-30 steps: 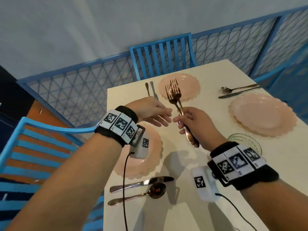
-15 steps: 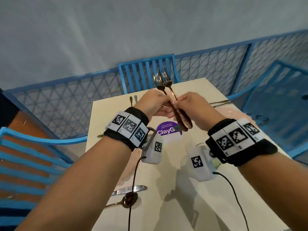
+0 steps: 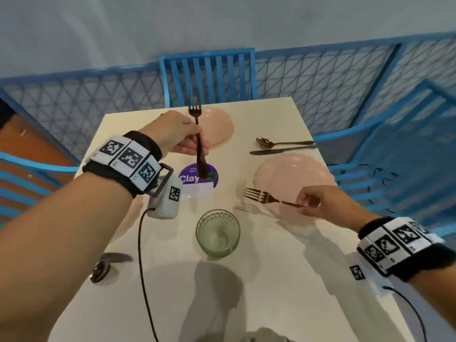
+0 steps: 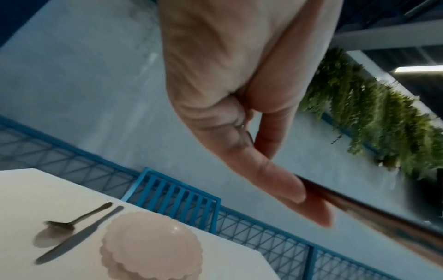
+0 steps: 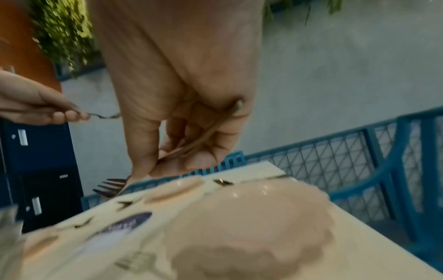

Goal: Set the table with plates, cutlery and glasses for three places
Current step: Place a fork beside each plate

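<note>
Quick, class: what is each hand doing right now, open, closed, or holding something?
Left hand: closed, holding a fork upright by its handle.
Right hand: closed, pinching a second fork by its handle, tines pointing left.

"Clay" on purple sticker (image 3: 195, 177)

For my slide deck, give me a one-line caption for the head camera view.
Each hand holds a fork: left hand upright, right hand level beside a pink plate.

Near round pink scalloped plate (image 3: 128, 218) mostly hidden behind the left forearm, purple round sticker (image 3: 195, 177) lettering partly covered, right-wrist desk (image 5: 311, 236) view blurred
</note>
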A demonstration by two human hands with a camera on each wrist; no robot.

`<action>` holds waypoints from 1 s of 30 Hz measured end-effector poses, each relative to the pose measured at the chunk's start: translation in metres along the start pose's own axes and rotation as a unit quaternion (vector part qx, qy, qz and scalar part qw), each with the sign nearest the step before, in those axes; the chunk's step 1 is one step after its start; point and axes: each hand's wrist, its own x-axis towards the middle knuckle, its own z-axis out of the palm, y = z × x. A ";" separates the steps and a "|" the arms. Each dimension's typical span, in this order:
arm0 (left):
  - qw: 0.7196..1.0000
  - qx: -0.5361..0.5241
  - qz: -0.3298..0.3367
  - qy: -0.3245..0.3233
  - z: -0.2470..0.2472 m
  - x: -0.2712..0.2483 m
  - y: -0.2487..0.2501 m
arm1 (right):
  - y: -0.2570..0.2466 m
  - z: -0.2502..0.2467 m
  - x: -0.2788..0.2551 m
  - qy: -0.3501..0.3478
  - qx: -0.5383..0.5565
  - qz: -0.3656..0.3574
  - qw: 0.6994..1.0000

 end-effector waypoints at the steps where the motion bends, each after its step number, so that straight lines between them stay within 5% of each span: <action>1: 1.000 0.006 -0.012 0.011 0.002 0.001 -0.002 | 0.015 0.007 -0.003 -0.023 0.002 -0.006 1.000; 13: 0.989 0.054 -0.103 0.089 0.013 0.014 -0.015 | 0.079 0.053 -0.006 -0.061 -0.029 -0.053 0.996; 23: 0.986 0.078 -0.116 0.088 0.019 0.022 -0.013 | 0.094 0.071 -0.011 0.065 -0.164 -0.149 0.973; 30: 0.987 0.084 -0.111 0.079 0.026 0.020 -0.009 | 0.107 0.067 -0.014 0.090 -0.196 -0.161 0.963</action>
